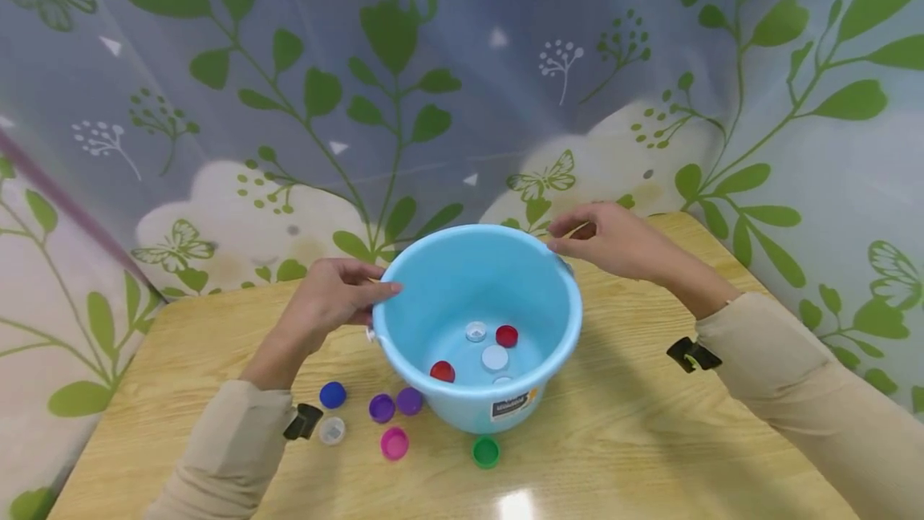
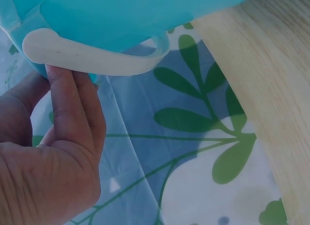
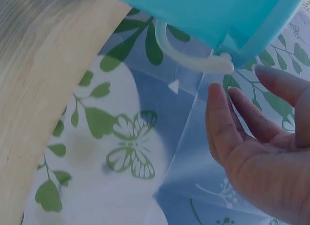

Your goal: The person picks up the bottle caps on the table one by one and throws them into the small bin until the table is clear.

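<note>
A light blue bucket (image 1: 476,263) stands on the table, tilted toward the camera. My left hand (image 1: 328,299) grips its left rim, thumb over the edge and fingers outside, just under the white handle (image 2: 97,55) in the left wrist view. Beside the right rim is my right hand (image 1: 613,241), its fingers parted and bent slightly. In the right wrist view its fingertips (image 3: 215,91) are just below the handle's end, holding nothing. Inside the bucket lie two red bottle caps (image 1: 507,335) and several white caps (image 1: 494,358), one partly hidden by the front rim.
Left of and before the bucket lie a blue cap (image 1: 333,395), a whitish cap (image 1: 332,430), two purple caps (image 1: 382,408), a pink cap (image 1: 394,443) and a green cap (image 1: 486,451). A leaf-patterned curtain (image 1: 462,127) hangs behind the wooden table (image 1: 650,424).
</note>
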